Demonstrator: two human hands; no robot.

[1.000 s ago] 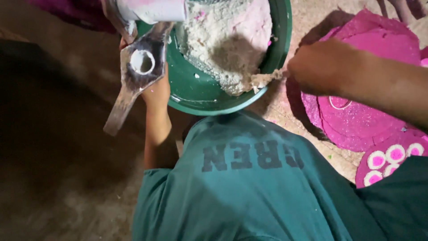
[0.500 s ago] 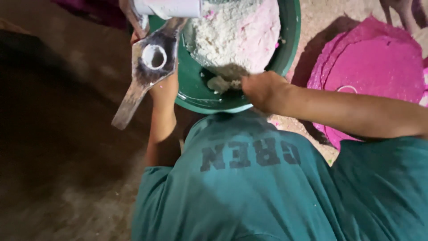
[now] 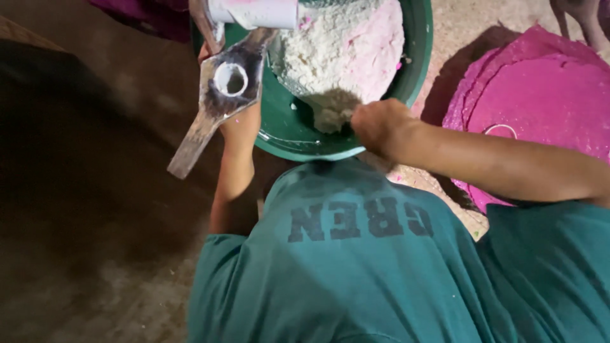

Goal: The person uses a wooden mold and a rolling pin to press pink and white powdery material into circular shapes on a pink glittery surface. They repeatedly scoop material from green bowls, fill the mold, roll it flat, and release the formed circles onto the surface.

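A green basin [image 3: 420, 57] holds a heap of white crumbly mix [image 3: 343, 51] tinged with pink. My right hand [image 3: 378, 124] reaches into the basin's near side, its fingers closed into the edge of the heap on a lump of the mix. My left hand [image 3: 244, 121] is at the basin's left rim and holds up a flat metal tool [image 3: 219, 95] with a white ring set in it and a long handle pointing down-left. The tool hides most of that hand. A white tube [image 3: 260, 11] sits just above the tool.
A stack of round pink sheets [image 3: 540, 95] lies on the sandy ground to the right of the basin. My teal shirt [image 3: 343, 267] fills the lower frame. Dark ground lies to the left. Someone's foot [image 3: 581, 19] shows at the top right.
My right hand has moved left from over the pink stack into the basin and closed on the mix. The left hand keeps the metal tool in place.
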